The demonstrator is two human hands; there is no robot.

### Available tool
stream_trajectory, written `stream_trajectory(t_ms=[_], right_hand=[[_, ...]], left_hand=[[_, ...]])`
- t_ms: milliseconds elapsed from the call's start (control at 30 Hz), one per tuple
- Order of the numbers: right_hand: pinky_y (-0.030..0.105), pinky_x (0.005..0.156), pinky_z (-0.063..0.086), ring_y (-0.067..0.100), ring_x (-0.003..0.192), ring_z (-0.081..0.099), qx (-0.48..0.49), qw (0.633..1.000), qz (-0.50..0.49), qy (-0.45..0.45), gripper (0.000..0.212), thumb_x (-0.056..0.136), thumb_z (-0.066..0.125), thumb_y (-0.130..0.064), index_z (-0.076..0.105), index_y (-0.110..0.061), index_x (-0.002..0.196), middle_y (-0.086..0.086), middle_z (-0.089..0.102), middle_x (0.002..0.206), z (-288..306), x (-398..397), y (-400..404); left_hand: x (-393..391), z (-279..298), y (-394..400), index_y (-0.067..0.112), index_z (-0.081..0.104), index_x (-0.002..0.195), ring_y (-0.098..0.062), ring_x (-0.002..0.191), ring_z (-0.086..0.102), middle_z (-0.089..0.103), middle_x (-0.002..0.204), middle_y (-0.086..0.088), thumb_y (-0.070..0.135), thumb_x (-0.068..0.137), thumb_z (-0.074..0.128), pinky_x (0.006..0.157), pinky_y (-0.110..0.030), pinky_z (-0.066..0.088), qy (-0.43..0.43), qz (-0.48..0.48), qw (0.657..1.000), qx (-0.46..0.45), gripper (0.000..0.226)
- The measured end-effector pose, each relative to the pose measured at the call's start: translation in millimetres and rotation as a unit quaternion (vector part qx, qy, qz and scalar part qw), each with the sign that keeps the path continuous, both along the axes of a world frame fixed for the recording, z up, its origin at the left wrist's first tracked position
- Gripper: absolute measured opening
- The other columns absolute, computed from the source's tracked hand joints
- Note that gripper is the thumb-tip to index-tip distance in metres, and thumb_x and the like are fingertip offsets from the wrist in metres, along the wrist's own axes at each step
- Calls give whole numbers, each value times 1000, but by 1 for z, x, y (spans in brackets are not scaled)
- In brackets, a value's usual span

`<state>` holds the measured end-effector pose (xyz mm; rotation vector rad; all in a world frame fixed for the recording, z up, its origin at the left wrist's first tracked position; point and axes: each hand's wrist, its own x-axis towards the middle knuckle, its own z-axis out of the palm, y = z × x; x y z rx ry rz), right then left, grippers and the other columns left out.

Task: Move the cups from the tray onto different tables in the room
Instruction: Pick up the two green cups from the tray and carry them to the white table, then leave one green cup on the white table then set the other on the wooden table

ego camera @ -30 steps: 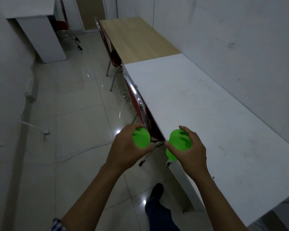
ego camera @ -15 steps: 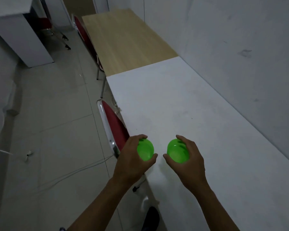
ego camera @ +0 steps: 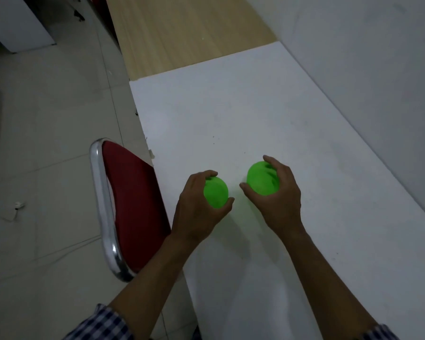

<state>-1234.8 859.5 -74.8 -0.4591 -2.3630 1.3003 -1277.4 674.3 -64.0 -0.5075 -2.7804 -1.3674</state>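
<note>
I hold two bright green cups over the white table (ego camera: 268, 114). My left hand (ego camera: 196, 207) is wrapped around one green cup (ego camera: 216, 192), just inside the table's left edge. My right hand (ego camera: 280, 195) grips the other green cup (ego camera: 260, 179) from the right side, a little farther onto the table. Both cups lie close to the tabletop; I cannot tell whether they touch it. No tray is in view.
A red chair with a chrome frame (ego camera: 130, 200) stands pushed against the white table's left edge. A wooden table (ego camera: 182, 30) adjoins the white one farther ahead. A grey wall (ego camera: 378, 57) runs along the right. A white cabinet (ego camera: 15, 23) stands on the tiled floor (ego camera: 47, 119).
I have come closer to the white table, and both hands with the cups have moved from its front corner to over its surface, beside the red chair.
</note>
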Motion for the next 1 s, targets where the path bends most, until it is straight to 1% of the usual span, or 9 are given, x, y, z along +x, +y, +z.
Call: stream_trajectory(t_ms=[100, 167, 400, 567, 667, 733, 833, 900, 1000], right_hand=[[15, 98, 42, 5, 118, 55, 9, 1000, -6, 2, 74, 71, 89, -41, 57, -24, 136, -9, 59, 129, -3, -21, 10], [10, 97, 39, 4, 118, 55, 12, 1000, -12, 1, 74, 71, 88, -41, 57, -25, 136, -9, 59, 129, -4, -31, 15], [2, 94, 33, 1, 118, 51, 14, 999, -27, -18, 75, 71, 88, -42, 56, -25, 137, -9, 57, 132, -9, -45, 26], [-2, 92, 31, 1, 118, 49, 12, 999, -23, -36, 76, 73, 86, -45, 54, -25, 139, -7, 55, 133, -12, -47, 28], [-3, 90, 29, -3, 118, 45, 17, 998, -18, -52, 79, 74, 85, -48, 51, -27, 141, -6, 53, 137, -11, -47, 28], [3, 98, 28, -2, 127, 40, 19, 998, -6, -65, 88, 73, 83, -54, 44, -28, 148, -5, 46, 146, -8, -45, 29], [34, 118, 30, 16, 147, 28, 53, 997, -44, -41, 97, 78, 74, -63, 35, -20, 155, 4, 32, 159, 6, -36, 24], [49, 113, 37, 24, 143, 37, 102, 990, -79, 49, 82, 85, 74, -54, 45, -10, 148, 9, 42, 152, 17, -26, 12], [46, 97, 49, 24, 124, 54, 134, 977, -26, 166, 53, 91, 73, -36, 57, -5, 131, 4, 56, 132, 25, -8, -20]], left_hand=[[-13, -5, 8, 15, 58, 124, -12, 111, 58, 61, 121, 2, 32, 69, 90, 94, -14, 42, 3, 4, 1000, 2, 66], [-19, -6, 13, 15, 58, 124, -11, 110, 57, 61, 121, 2, 32, 69, 90, 94, -11, 40, 6, 4, 1000, 4, 66], [-26, -10, 17, 18, 56, 126, -10, 112, 57, 60, 122, 4, 37, 70, 89, 94, -14, 43, 14, 0, 1000, 11, 67], [-27, -13, 16, 17, 56, 127, -8, 114, 55, 59, 124, 5, 40, 69, 89, 96, -8, 38, 18, -5, 1000, 18, 71], [-25, -11, 14, 16, 52, 132, -9, 120, 52, 56, 130, 3, 44, 67, 90, 100, -7, 35, 14, -12, 1000, 18, 80], [-22, -8, 10, 15, 46, 138, -11, 127, 48, 51, 137, 2, 49, 65, 90, 105, -16, 37, 13, -16, 1000, 17, 91], [-10, -10, -4, 15, 35, 148, -14, 139, 39, 41, 149, 1, 59, 65, 86, 114, -33, 36, 18, -3, 1000, 12, 107], [6, -18, -16, 16, 29, 152, -15, 145, 32, 35, 155, 1, 65, 65, 83, 118, -35, 32, 19, 25, 999, 4, 114], [31, -41, -28, 16, 22, 155, -19, 150, 24, 27, 160, -1, 69, 69, 78, 119, -43, 31, -10, 55, 998, -36, 116]])
